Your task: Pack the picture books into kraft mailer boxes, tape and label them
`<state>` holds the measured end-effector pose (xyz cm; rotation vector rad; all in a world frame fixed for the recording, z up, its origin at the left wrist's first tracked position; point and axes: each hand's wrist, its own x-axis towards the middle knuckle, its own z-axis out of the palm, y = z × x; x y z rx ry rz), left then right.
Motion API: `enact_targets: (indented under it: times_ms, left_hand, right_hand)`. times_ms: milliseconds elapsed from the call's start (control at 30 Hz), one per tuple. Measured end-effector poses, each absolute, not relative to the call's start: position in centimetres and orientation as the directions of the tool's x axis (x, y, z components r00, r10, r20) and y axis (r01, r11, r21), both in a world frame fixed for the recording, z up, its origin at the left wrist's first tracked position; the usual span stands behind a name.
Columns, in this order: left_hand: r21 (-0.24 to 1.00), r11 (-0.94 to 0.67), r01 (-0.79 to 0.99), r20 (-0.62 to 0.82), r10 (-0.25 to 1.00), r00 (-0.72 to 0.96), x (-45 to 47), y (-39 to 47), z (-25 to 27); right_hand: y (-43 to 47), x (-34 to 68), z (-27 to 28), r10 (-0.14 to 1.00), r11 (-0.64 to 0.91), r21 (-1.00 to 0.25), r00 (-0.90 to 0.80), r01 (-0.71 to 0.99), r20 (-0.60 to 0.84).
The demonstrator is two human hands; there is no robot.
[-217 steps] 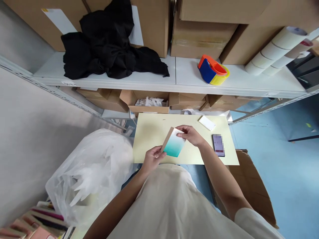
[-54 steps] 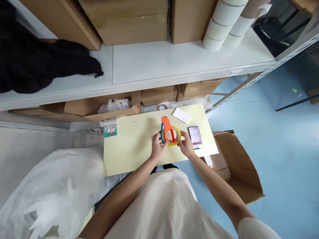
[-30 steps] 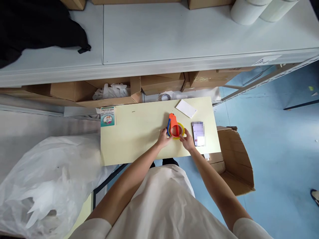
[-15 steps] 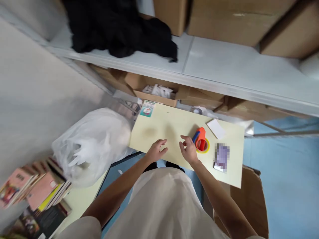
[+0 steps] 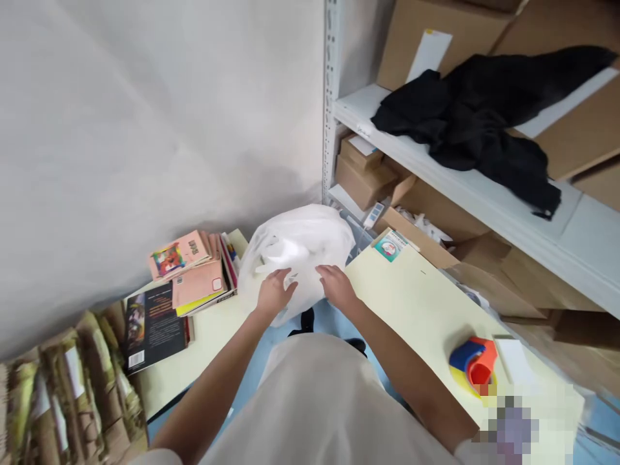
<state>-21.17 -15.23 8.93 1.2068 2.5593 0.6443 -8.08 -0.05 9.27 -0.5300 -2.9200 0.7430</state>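
A large white translucent plastic bag (image 5: 310,236) bulges between the two tables, straight ahead of me. Over its near left side is my left hand (image 5: 275,292), fingers apart and nothing in them. My right hand (image 5: 335,284) is over the bag's right side, its fingers spread and bare as well. Whether the fingertips touch the plastic I cannot tell. Some white material shows through the bag's opening, too blurred to name.
On the left table (image 5: 213,329) lie stacked books (image 5: 194,284) and a dark book (image 5: 155,326). The right table (image 5: 407,303) bears an orange and blue tape dispenser (image 5: 479,361) and a green card (image 5: 390,247). Shelves (image 5: 411,145) hold cardboard boxes (image 5: 368,181) and black cloth (image 5: 484,116).
My view has turned left, from the table with the tape dispenser to the plastic bag. Both hands have moved from above that table to the bag, still without anything in them.
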Motion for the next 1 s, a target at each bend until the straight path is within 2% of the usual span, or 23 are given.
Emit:
enact_targets:
  times_ms: [100, 167, 233, 367, 433, 500, 567, 600, 667, 767, 833, 900, 1000]
  left_hand:
    - [0.514, 0.575, 0.636, -0.165, 0.794, -0.585, -22.1, -14.8, 7.3]
    - [0.530, 0.575, 0.623, -0.254, 0.809, -0.531, -22.3, -14.2, 6.8]
    - [0.545, 0.565, 0.619, -0.287, 0.820, -0.496, -22.7, -13.9, 6.7]
    - [0.606, 0.514, 0.606, -0.239, 0.845, -0.478, -24.6, -14.4, 7.5]
    - [0.667, 0.454, 0.591, -0.245, 0.883, -0.401, -25.3, -14.8, 8.0]
    - [0.756, 0.371, 0.539, -0.274, 0.928, -0.255, -25.6, -15.2, 8.3]
    - [0.811, 0.330, 0.483, -0.279, 0.944, -0.176, -25.6, -15.3, 8.6]
    - [0.804, 0.338, 0.489, -0.266, 0.940, -0.213, -25.6, -15.3, 8.6]
    - [0.724, 0.397, 0.564, -0.180, 0.898, -0.401, -25.8, -15.2, 8.4]
    - [0.540, 0.543, 0.643, -0.053, 0.784, -0.618, -26.5, -15.1, 7.7]
    - [0.467, 0.603, 0.647, -0.126, 0.769, -0.626, -27.1, -15.2, 7.0]
    - [0.437, 0.624, 0.648, -0.222, 0.773, -0.594, -27.5, -15.5, 6.4]
    - [0.431, 0.620, 0.656, -0.228, 0.778, -0.585, -27.8, -16.2, 6.0]
  right_hand:
    - [-0.5, -12.3, 9.2, 0.270, 0.912, -0.295, -0.959, 0.285, -0.090]
    - [-0.5, -13.9, 9.2, 0.220, 0.942, -0.218, -0.961, 0.254, -0.169]
    - [-0.1, -14.5, 9.4, 0.221, 0.938, -0.224, -0.954, 0.264, -0.203]
    - [1.1, -13.7, 10.5, 0.313, 0.873, -0.351, -0.941, 0.339, -0.128]
    - [1.5, -12.9, 11.3, 0.308, 0.882, -0.321, -0.937, 0.346, -0.163]
    - [1.5, -12.7, 12.0, 0.292, 0.909, -0.242, -0.933, 0.339, -0.209]
    - [1.0, -13.4, 12.1, 0.268, 0.924, -0.226, -0.943, 0.310, -0.197]
    - [0.5, -14.2, 12.0, 0.256, 0.925, -0.242, -0.951, 0.293, -0.174]
    - [-0.5, -16.1, 11.3, 0.246, 0.927, -0.255, -0.960, 0.274, -0.136]
    - [-1.8, -18.4, 9.9, 0.243, 0.941, -0.185, -0.945, 0.284, -0.217]
    - [-2.2, -18.7, 9.2, 0.229, 0.946, -0.158, -0.928, 0.284, -0.295]
    - [-2.1, -18.1, 9.0, 0.231, 0.938, -0.186, -0.927, 0.293, -0.296]
    - [-1.1, -16.1, 9.7, 0.284, 0.866, -0.399, -0.953, 0.302, -0.105]
